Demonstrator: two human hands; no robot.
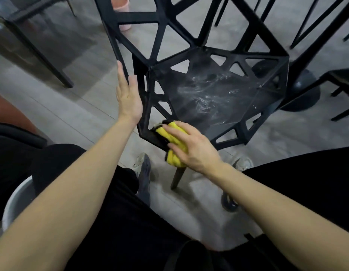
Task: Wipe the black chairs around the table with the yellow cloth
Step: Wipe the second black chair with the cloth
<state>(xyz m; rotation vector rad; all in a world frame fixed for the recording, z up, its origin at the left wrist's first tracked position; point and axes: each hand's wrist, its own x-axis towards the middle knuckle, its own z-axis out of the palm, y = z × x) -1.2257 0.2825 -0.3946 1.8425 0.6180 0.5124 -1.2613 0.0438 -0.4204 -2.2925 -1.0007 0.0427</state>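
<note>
Chair: I see a black lattice chair (pixel 208 90), its seat streaked wet.
Cloth: the folded yellow cloth (pixel 172 142) lies on the seat's near front edge.
Right hand: my right hand (pixel 191 147) presses the cloth, fingers spread flat.
Left hand: my left hand (pixel 128 94), fingers straight, rests against the chair's left frame.

Pink bucket (pixel 121 4) on grey floor (pixel 75 106); white bucket (pixel 17 200) nearby

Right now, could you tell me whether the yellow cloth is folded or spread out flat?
Folded: the yellow cloth is bunched into thick rolls under the right hand, pressed on the black chair seat's front edge.
</note>
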